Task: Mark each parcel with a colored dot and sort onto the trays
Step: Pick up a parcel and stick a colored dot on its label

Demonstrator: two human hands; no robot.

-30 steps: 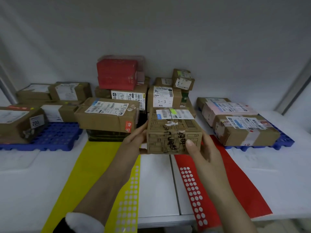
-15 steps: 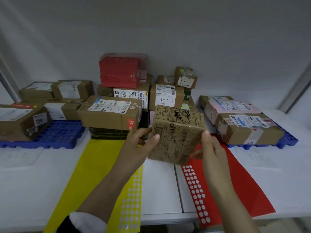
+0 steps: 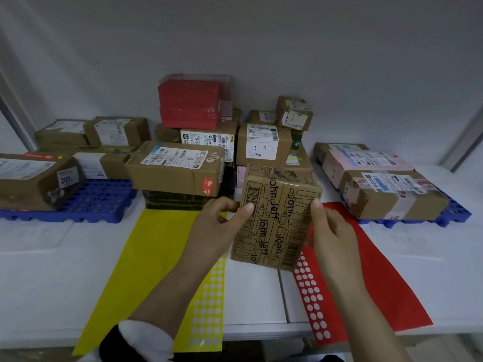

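The far side of the held parcel (image 3: 274, 218) is hidden, and so are most of the fingers behind it; only the thumbs show plainly on its near face. The left hand (image 3: 217, 226) grips its left edge and the right hand (image 3: 332, 236) its right edge, holding it tilted above the table (image 3: 39, 270), near the centre, between the two sticker sheets. The parcel is a brown cardboard box printed with black line drawings, barcodes and handwritten-style lettering, under glossy clear tape.

The print on most shipping labels is too small to read. Parcels largely cover both blue trays, and the left tray (image 3: 99, 202) is cut off at the frame edge. The near ends of the sheets are cropped by the table edge and a white-cuffed dark sleeve (image 3: 141, 338).

The yellow sheet (image 3: 146, 257) and the red sheet (image 3: 366, 270) are long, flat strips, each with rows of round white gaps along one side. The trays are moulded plastic grids. The right tray (image 3: 454, 212) carries taped brown and pinkish boxes. A central pile (image 3: 261, 145) of cardboard boxes stands at the far side, topped by a red box (image 3: 188, 105) in clear wrap. A dark flat package (image 3: 183, 201) lies under the front box.

The table is smooth and white, with a seam down the middle. A plain pale wall (image 3: 261, 48) rises behind.
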